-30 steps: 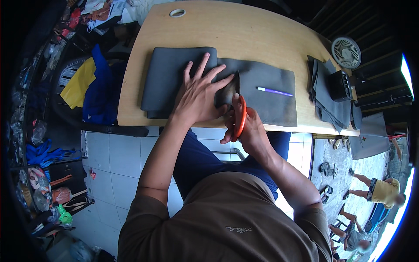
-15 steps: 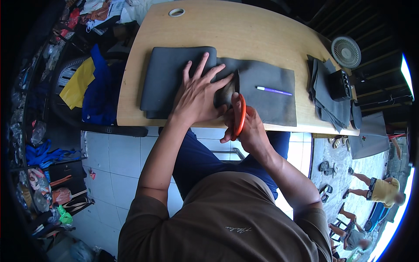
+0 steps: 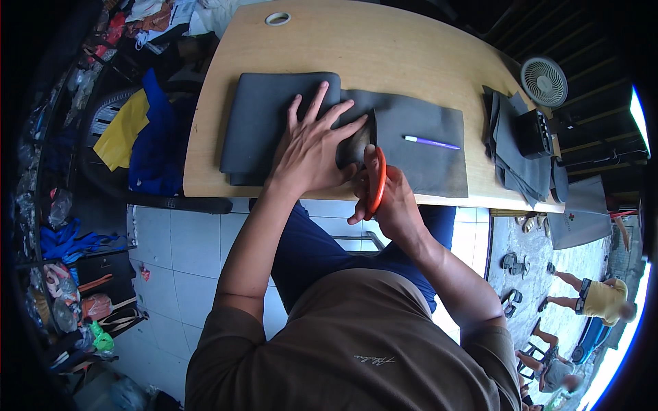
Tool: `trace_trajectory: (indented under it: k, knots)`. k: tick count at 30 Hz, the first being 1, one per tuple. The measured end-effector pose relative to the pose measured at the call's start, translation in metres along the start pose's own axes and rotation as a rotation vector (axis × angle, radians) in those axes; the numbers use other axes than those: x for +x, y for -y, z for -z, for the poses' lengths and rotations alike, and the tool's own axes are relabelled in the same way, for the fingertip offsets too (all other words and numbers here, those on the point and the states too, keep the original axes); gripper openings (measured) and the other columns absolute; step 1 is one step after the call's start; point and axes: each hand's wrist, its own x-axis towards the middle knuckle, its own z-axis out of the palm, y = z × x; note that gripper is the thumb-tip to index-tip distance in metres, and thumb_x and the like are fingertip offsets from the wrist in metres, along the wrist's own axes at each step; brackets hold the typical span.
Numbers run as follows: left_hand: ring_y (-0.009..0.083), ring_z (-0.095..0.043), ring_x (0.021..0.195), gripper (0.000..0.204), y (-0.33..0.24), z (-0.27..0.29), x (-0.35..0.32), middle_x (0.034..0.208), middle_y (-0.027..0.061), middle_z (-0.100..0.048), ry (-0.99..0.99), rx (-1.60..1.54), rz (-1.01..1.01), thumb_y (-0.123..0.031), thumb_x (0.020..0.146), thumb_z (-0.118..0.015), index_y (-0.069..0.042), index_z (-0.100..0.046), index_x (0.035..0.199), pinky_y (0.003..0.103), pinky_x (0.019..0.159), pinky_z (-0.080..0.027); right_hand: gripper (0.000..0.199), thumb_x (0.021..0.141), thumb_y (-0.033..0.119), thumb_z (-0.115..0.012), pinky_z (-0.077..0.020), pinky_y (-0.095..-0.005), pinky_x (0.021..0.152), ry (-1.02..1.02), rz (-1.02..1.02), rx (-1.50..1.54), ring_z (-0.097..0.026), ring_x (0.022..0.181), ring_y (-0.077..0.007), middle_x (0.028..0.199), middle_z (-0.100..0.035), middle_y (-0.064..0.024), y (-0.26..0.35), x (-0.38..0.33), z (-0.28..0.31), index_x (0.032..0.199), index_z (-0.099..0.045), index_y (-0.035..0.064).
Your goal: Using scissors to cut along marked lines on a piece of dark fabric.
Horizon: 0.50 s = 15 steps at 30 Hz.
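Right hand (image 3: 399, 205) grips orange-handled scissors (image 3: 382, 168), blade at grey sheet (image 3: 425, 123) on surface (image 3: 411, 55); left hand (image 3: 308, 154) lies open across folded grey material (image 3: 257, 130). We see hardly any shift: sheet stays steady.

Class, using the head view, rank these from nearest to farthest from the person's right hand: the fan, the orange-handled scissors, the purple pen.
1. Orange-handled scissors: held in the right hand.
2. Purple pen: ahead and to the right, on the dark sheet.
3. Fan: far right, by the end of the table.
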Motion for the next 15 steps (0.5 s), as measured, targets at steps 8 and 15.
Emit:
trace_trajectory:
  k: [8,15]
  knots:
    - [0.0378,-0.022,0.174,0.090,0.001,-0.002,0.000,0.176,0.0033,-0.048,-0.011,-0.003,-0.011,-0.037,0.075,-0.095,-0.031,-0.066,0.161,0.070,0.138,-0.015,0.068,0.115,0.062,-0.060,-0.0580,-0.0322,0.051,-0.080,-0.068,0.010,-0.080,0.063,-0.0282,0.077,-0.065,-0.0110,0.013,0.000,-0.002,0.111,-0.049,-0.0050]
    - [0.0381,-0.021,0.174,0.091,0.002,-0.002,0.000,0.175,0.0038,-0.048,-0.022,-0.015,-0.017,-0.040,0.076,-0.095,-0.030,-0.066,0.161,0.071,0.138,-0.015,0.059,0.120,0.054,-0.054,-0.0584,-0.0320,0.052,-0.007,-0.026,0.040,-0.081,0.065,-0.0289,0.079,-0.067,-0.0120,0.014,0.003,0.001,0.106,-0.052,-0.0038]
